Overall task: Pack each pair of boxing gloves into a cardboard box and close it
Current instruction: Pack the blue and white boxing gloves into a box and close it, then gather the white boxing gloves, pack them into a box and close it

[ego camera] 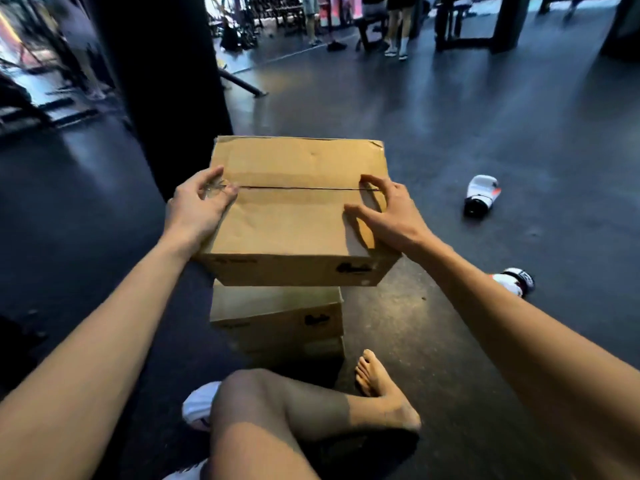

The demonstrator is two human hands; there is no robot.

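Note:
A closed cardboard box (294,216) rests on top of two stacked cardboard boxes (277,317), its flaps meeting in a thin dark seam. My left hand (199,202) grips the box's left edge at the seam, with a bit of clear tape at the fingertips. Over at the right end of the seam, my right hand (384,209) lies on the top with fingers curled. A white boxing glove (479,195) lies on the dark floor to the right. Another white glove (516,280) shows partly behind my right forearm.
A black punching bag (162,81) hangs just behind the boxes on the left. My bare legs and foot (374,379) are folded in front of the stack, with a white glove-like item (199,403) beside the knee. People and gym benches stand far back.

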